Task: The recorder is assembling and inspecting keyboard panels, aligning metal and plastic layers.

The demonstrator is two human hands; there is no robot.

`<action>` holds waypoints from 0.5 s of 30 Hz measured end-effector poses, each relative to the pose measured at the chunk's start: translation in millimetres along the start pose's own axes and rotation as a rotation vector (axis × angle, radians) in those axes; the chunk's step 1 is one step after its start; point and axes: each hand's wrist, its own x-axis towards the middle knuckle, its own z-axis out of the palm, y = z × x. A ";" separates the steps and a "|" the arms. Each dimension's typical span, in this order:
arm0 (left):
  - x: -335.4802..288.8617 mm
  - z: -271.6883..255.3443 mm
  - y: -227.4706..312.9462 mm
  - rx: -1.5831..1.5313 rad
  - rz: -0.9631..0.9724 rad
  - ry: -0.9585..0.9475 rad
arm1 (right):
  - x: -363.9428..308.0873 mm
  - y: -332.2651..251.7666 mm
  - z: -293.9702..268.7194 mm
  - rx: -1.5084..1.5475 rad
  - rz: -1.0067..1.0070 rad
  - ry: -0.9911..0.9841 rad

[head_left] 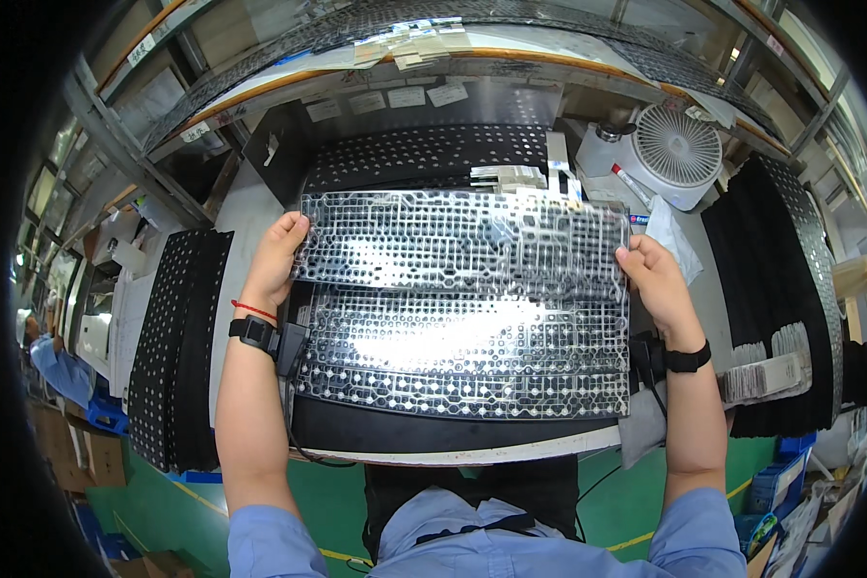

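My left hand (pixel 277 252) pinches the left edge of a clear printed circuit sheet (pixel 433 236), thumb on top. At the opposite edge my right hand (pixel 657 279) grips the same sheet. It spans the space between my hands, covered with fine lines and small dots, and glare whitens part of it. Just below, nearer to me, lies a similar patterned sheet (pixel 462 390) with rows of white dots, strongly lit in the middle. I cannot tell whether the two surfaces touch. Both wrists wear dark bands with boxy devices.
Stacks of black perforated plates stand at left (pixel 169 337) and right (pixel 780 250); another perforated plate (pixel 433 149) lies behind the sheet. A white fan (pixel 679 144) sits at back right. Pale strips (pixel 511 177) lie behind the sheet. A loaded shelf (pixel 539 62) crosses above.
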 end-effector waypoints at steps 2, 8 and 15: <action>0.6 0.5 0.2 -0.019 0.002 0.012 | -1.0 -1.1 1.3 -0.002 0.001 -0.013; 0.4 5.5 2.6 -0.033 -0.009 0.070 | 0.0 2.6 -1.0 -0.004 -0.050 -0.036; -3.9 14.6 8.7 -0.031 -0.004 0.104 | 3.0 11.1 -1.1 0.058 -0.073 -0.007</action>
